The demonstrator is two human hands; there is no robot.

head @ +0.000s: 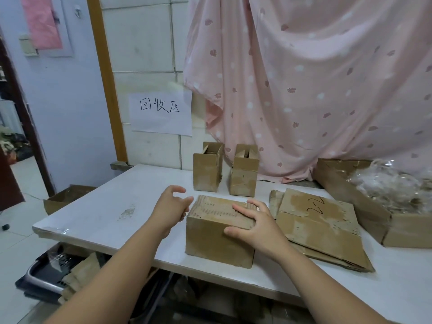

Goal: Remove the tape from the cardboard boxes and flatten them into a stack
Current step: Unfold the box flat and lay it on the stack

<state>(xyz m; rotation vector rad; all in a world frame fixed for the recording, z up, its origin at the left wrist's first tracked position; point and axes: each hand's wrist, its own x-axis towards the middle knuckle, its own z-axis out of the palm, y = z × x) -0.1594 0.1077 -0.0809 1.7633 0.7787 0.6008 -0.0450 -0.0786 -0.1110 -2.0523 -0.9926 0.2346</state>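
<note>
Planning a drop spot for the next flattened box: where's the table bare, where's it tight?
Bare: table's left half, from its left edge to the closed box; also the front strip in front of the flattened stack. Crowded: right side, stack beside the big scrap box; two upright boxes behind.

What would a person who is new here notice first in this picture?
First, the closed cardboard box at the near edge of the table, with the right hand resting on its top and the left hand curled beside its left corner. Next, the big pink curtain behind, and the handwritten paper sign on the tiled wall to its left.
</note>
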